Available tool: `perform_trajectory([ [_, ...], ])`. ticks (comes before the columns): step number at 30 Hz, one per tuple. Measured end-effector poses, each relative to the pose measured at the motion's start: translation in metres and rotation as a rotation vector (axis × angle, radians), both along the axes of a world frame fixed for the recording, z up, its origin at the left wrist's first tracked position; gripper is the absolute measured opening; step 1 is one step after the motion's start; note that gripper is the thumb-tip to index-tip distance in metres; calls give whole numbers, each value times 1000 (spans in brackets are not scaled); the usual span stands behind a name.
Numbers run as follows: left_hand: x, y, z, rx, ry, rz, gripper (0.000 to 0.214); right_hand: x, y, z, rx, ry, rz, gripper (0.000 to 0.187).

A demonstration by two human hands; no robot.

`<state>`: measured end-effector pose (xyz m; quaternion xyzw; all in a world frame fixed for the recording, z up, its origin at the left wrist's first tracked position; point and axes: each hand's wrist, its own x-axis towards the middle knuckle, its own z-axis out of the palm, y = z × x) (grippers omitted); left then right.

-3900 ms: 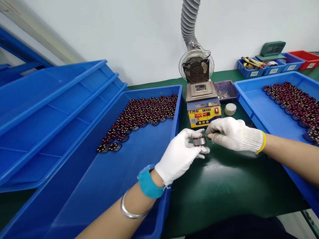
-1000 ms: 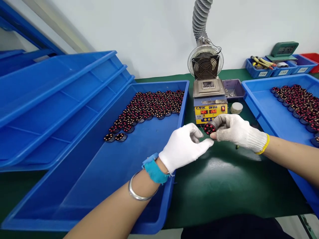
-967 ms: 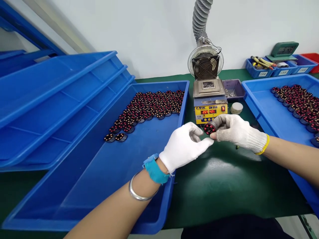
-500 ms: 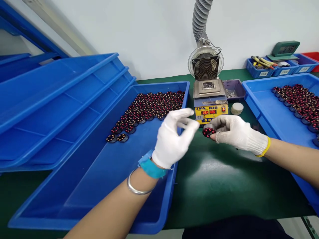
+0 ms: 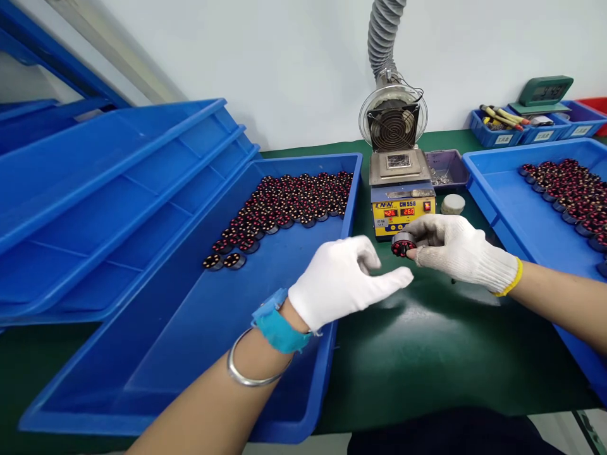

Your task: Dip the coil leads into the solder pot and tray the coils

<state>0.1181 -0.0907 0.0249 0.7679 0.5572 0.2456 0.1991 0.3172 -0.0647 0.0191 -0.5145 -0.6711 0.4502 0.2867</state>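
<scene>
My right hand (image 5: 453, 249), in a white knit glove with a yellow cuff, grips a small round black-and-red part (image 5: 403, 244) between thumb and fingers. Its grey rim faces up and its red-dotted face is turned toward me. Close by on the left, my left hand (image 5: 344, 278), also gloved in white, holds nothing. Its thumb reaches toward the part, apart from the curled fingers. Just behind the held part stands a yellow-fronted solder pot (image 5: 402, 215) with two red displays and a square metal pool on top. Many similar parts (image 5: 298, 199) lie in the left blue tray (image 5: 190, 354).
An extraction fan (image 5: 394, 127) with a grey hose rises behind the pot. Another blue tray (image 5: 502, 183) with similar parts is at right. A round white container (image 5: 453, 204) and a purple bin (image 5: 446, 169) sit beside the pot. Stacked blue trays (image 5: 123, 170) lean at left.
My left hand has moved right and slightly down, its thumb now stretched out toward the held part. My right hand still holds the part, shifted slightly right.
</scene>
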Motion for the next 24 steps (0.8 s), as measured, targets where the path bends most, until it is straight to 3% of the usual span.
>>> perform_trajectory([
  [3, 4, 1, -1, -16, -103, 100, 64, 0, 0, 1, -10, -44, -20, 26],
  [6, 7, 2, -4, -140, -169, -16, 40, 2, 1, -2, -28, -41, 11, 28],
  [10, -2, 2, 4, -446, -380, -155, 35, 2, 3, -6, -59, -1, 8, 30],
  [12, -9, 3, 10, -552, -483, -156, 35, 1, 4, -8, -73, 36, -11, 29],
  [15, -9, 4, 9, -416, -506, -49, 42, -1, 5, -7, -109, 102, -88, 28],
  [18, 3, 2, 0, -317, -419, -23, 40, -2, 4, -5, -113, 146, -105, 27],
  [24, 8, -10, 1, -503, -361, -118, 35, 0, 6, -11, -27, 116, -82, 30],
])
